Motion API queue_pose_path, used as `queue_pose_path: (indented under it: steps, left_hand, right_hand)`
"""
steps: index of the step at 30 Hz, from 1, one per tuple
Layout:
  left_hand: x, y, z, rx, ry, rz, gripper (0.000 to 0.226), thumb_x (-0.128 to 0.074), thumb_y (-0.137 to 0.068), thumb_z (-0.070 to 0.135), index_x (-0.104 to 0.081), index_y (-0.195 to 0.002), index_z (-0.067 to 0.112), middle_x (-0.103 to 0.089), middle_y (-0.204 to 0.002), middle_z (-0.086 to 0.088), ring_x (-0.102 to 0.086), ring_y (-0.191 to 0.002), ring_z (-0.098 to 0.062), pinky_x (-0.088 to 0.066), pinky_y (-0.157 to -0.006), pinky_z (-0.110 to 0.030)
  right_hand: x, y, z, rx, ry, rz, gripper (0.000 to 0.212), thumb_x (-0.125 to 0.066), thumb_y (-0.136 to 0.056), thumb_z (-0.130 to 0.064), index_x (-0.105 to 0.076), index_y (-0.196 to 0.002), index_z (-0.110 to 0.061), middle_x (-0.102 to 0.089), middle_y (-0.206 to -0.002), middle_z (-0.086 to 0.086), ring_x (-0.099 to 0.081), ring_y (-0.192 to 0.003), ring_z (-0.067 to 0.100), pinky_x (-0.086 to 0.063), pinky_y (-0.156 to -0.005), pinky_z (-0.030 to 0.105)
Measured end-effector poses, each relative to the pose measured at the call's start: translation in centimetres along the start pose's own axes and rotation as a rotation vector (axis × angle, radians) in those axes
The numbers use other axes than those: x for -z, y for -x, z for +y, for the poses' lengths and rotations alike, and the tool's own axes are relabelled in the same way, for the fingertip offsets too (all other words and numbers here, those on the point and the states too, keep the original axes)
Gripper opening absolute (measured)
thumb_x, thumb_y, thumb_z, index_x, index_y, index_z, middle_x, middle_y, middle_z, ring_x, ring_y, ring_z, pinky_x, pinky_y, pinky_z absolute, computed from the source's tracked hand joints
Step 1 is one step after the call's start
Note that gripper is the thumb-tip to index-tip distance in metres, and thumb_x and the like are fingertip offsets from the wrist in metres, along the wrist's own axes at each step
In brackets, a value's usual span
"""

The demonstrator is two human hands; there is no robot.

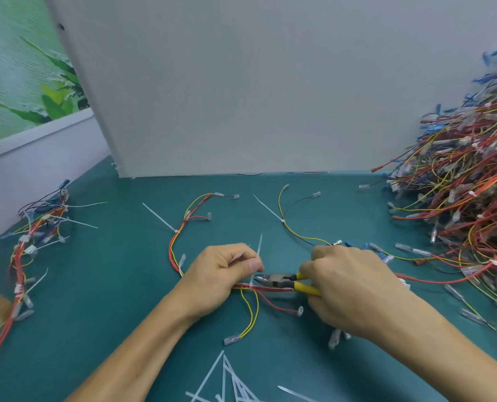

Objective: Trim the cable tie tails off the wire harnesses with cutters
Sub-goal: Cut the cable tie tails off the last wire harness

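At frame centre, our left hand [227, 271] is pinching the tie tail [258, 256], our right hand [346, 288] gripping the cutters [282, 281], jaws slightly parted.

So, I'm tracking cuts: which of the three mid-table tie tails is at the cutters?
The upright tail pinched by the left hand, with the cutters at its base. The other two tails lie flat, untouched.
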State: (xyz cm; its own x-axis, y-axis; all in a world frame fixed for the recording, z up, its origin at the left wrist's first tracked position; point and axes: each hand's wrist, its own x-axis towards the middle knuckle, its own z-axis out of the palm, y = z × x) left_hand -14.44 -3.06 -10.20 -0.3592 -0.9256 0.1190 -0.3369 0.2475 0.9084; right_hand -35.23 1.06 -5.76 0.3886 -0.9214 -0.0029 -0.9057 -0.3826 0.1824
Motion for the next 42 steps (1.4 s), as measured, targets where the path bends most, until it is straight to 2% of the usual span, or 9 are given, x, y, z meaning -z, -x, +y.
queue_pose_path:
  steps: [3,7,16,23,26,30,35,39,42]
  left_hand:
    - [-0.1,0.0,0.0,-0.003,0.015,0.001,0.02,-0.058,-0.081,0.037,-0.069,-0.075,0.021,-0.059,-0.063,0.016,-0.046,-0.06,0.001,-0.034,-0.06,-0.011]
    - [-0.1,0.0,0.0,-0.005,0.021,0.008,0.019,-0.058,-0.081,0.036,-0.069,-0.075,0.022,-0.058,-0.063,0.015,-0.046,-0.061,0.001,-0.034,-0.06,-0.011]
    - [-0.2,-0.1,0.0,-0.007,0.036,0.014,0.016,-0.059,-0.08,0.035,-0.068,-0.075,0.023,-0.054,-0.06,0.014,-0.041,-0.057,-0.001,-0.032,-0.057,-0.012]
    - [-0.2,-0.1,0.1,-0.002,0.017,0.036,0.016,-0.059,-0.078,0.037,-0.068,-0.075,0.024,-0.051,-0.063,0.005,-0.037,-0.058,-0.006,-0.029,-0.056,-0.017]
    - [-0.2,-0.1,0.1,0.0,0.026,0.037,0.017,-0.058,-0.078,0.037,-0.067,-0.075,0.023,-0.048,-0.064,0.002,-0.036,-0.059,-0.008,-0.029,-0.056,-0.018]
    - [-0.2,-0.1,0.1,0.007,0.033,0.041,0.017,-0.058,-0.079,0.037,-0.067,-0.076,0.023,-0.05,-0.062,0.009,-0.038,-0.058,-0.005,-0.031,-0.057,-0.015]
    - [-0.3,-0.1,-0.1,0.016,0.014,0.032,0.017,-0.058,-0.079,0.038,-0.067,-0.078,0.024,-0.057,-0.069,-0.003,-0.045,-0.066,-0.007,-0.036,-0.064,-0.02]
    - [-0.3,-0.2,-0.3,0.016,-0.013,0.02,0.017,-0.058,-0.079,0.04,-0.067,-0.078,0.025,-0.06,-0.075,-0.012,-0.047,-0.069,-0.008,-0.038,-0.067,-0.024]
    - [-0.3,-0.2,-0.4,0.01,-0.025,0.009,0.017,-0.058,-0.08,0.039,-0.066,-0.078,0.024,-0.058,-0.069,-0.005,-0.046,-0.066,-0.008,-0.038,-0.064,-0.02]
  right_hand:
    - [-0.4,-0.2,-0.2,0.013,-0.018,0.006,0.01,-0.045,-0.087,-0.032,-0.049,-0.084,-0.023,-0.04,-0.086,-0.003,-0.048,-0.078,0.028,-0.019,-0.048,0.029]
    - [-0.9,-0.3,-0.3,0.019,-0.046,0.012,0.016,-0.046,-0.089,-0.03,-0.058,-0.094,-0.021,-0.04,-0.086,-0.002,-0.056,-0.088,0.03,-0.03,-0.06,0.031]
    - [-0.9,-0.6,-0.6,0.03,-0.044,0.003,0.016,-0.047,-0.09,-0.024,-0.059,-0.099,-0.019,-0.039,-0.087,0.0,-0.047,-0.079,0.026,-0.027,-0.058,0.028]
    - [-0.9,-0.6,-0.6,0.048,-0.023,-0.02,0.013,-0.047,-0.09,-0.022,-0.058,-0.095,-0.018,-0.038,-0.086,-0.002,-0.039,-0.073,0.029,-0.016,-0.046,0.028]
    - [-1.1,-0.6,-0.6,0.047,-0.027,-0.008,0.014,-0.045,-0.093,-0.025,-0.056,-0.095,-0.017,-0.038,-0.087,-0.001,-0.038,-0.073,0.03,-0.023,-0.049,0.03]
    - [-1.2,-0.6,-0.7,0.044,-0.051,-0.008,0.018,-0.044,-0.094,-0.03,-0.056,-0.099,-0.017,-0.037,-0.088,0.002,-0.039,-0.075,0.028,-0.03,-0.062,0.03]
    - [-1.4,-0.6,-0.6,0.047,-0.062,-0.018,0.017,-0.045,-0.092,-0.027,-0.055,-0.098,-0.016,-0.038,-0.087,0.001,-0.053,-0.082,0.03,-0.03,-0.062,0.032]
    - [-1.5,-0.7,-0.7,0.046,-0.054,-0.023,0.016,-0.048,-0.09,-0.028,-0.055,-0.097,-0.015,-0.039,-0.085,0.001,-0.04,-0.074,0.03,-0.029,-0.061,0.032]
    - [-1.5,-0.8,-0.7,0.048,-0.059,-0.042,0.02,-0.051,-0.09,-0.033,-0.056,-0.097,-0.015,-0.039,-0.085,0.004,-0.039,-0.074,0.03,-0.029,-0.061,0.031]
